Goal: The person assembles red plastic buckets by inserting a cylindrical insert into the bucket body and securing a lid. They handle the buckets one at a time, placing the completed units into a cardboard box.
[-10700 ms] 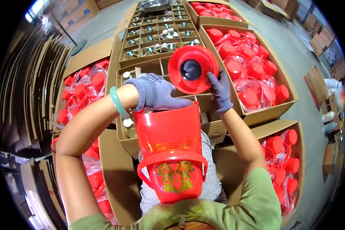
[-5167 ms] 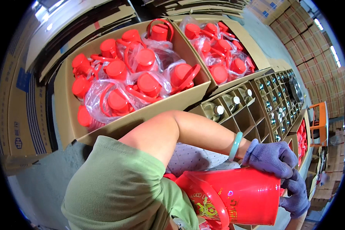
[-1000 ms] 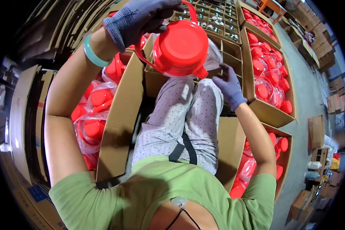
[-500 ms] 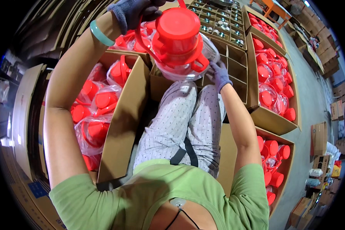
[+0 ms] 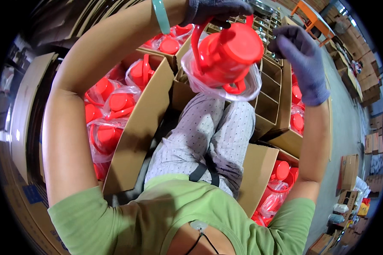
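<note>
My gloved left hand [image 5: 219, 12] is closed around the carrying handle of a red plastic jug [image 5: 230, 51] with a round flat lid. The jug hangs tilted above my knees, its lower part in a clear plastic bag [image 5: 253, 87] with a loose, bunched edge. To the right of the jug and apart from it, my gloved right hand [image 5: 304, 63] is raised, fingers bent and thumb apart. I see nothing held in it, though the fingertips are partly hidden.
A carton [image 5: 136, 127] of bagged red jugs stands to my left. Ahead is a divided carton [image 5: 268, 91] with shiny pieces in its far cells. More cartons of red jugs, including one with a raised flap [image 5: 255, 170], stand at my right. Flattened cardboard [image 5: 30, 114] leans at far left.
My left hand has brought the jug to the right and tilted it. My right hand has let go of the bag's side and risen to the right. The view has shifted slightly.
</note>
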The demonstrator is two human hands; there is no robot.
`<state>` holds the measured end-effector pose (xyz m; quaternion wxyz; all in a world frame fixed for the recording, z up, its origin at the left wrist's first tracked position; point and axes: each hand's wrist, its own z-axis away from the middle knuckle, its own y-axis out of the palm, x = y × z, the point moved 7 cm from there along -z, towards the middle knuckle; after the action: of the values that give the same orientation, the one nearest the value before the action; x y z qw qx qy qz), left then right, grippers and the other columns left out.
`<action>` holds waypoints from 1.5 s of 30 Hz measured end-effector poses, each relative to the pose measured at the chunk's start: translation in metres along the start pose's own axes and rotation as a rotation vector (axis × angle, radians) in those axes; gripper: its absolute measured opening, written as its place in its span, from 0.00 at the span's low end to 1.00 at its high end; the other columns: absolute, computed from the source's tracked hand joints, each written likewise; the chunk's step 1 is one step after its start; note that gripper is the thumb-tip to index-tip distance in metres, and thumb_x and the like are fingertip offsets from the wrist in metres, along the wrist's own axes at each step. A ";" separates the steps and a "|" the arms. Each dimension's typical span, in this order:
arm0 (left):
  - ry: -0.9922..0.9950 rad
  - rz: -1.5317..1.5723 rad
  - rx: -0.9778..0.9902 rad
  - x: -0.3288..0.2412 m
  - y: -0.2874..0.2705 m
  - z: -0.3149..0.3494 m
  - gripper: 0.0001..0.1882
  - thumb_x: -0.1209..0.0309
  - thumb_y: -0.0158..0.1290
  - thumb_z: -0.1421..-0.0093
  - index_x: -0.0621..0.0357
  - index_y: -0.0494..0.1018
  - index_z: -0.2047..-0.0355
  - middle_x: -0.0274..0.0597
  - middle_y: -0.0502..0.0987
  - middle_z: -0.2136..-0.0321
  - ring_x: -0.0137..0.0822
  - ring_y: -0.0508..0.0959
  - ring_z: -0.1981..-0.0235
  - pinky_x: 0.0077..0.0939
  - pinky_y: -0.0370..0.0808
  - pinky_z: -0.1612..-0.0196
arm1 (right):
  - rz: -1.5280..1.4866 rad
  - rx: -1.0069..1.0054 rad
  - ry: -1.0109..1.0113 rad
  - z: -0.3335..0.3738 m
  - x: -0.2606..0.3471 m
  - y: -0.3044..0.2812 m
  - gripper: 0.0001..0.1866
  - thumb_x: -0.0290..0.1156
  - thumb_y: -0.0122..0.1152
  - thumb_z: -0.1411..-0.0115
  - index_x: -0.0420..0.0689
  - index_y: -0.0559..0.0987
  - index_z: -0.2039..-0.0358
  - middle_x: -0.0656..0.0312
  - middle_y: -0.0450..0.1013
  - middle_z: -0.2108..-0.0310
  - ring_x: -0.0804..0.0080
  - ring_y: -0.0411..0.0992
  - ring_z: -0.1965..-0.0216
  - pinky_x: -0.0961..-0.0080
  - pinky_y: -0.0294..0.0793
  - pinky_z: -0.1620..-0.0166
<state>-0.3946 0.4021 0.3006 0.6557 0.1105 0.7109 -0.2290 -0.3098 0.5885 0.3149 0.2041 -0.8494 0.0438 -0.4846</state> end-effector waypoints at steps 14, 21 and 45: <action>0.000 0.033 0.007 0.007 -0.008 -0.026 0.09 0.68 0.55 0.38 0.56 0.74 0.76 0.30 0.66 0.84 0.25 0.64 0.87 0.21 0.68 0.81 | 1.324 0.424 -0.181 0.091 -0.143 0.057 0.24 0.39 0.67 0.50 0.50 0.76 0.52 0.63 0.77 0.69 0.66 0.74 0.58 0.52 0.56 0.34; 0.068 -0.635 0.552 -0.055 0.009 0.046 0.27 0.53 0.63 0.42 0.60 0.73 0.51 0.34 0.74 0.71 0.26 0.72 0.72 0.21 0.74 0.72 | 0.627 -0.073 -0.576 -0.012 0.062 0.034 0.09 0.28 0.70 0.49 0.45 0.81 0.66 0.60 0.79 0.71 0.70 0.76 0.66 0.75 0.74 0.60; 0.318 -1.120 -0.542 -0.093 -0.311 0.181 0.12 0.67 0.65 0.46 0.55 0.83 0.62 0.32 0.83 0.69 0.23 0.76 0.68 0.23 0.75 0.60 | 0.010 0.171 0.022 -0.043 -0.119 0.134 0.33 0.26 0.62 0.41 0.38 0.62 0.36 0.53 0.60 0.37 0.62 0.58 0.34 0.67 0.53 0.32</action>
<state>-0.3669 0.0593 0.4422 0.3279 -0.4147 0.7822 -0.3297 -0.3919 0.4857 0.1854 0.2780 -0.8233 0.0086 -0.4948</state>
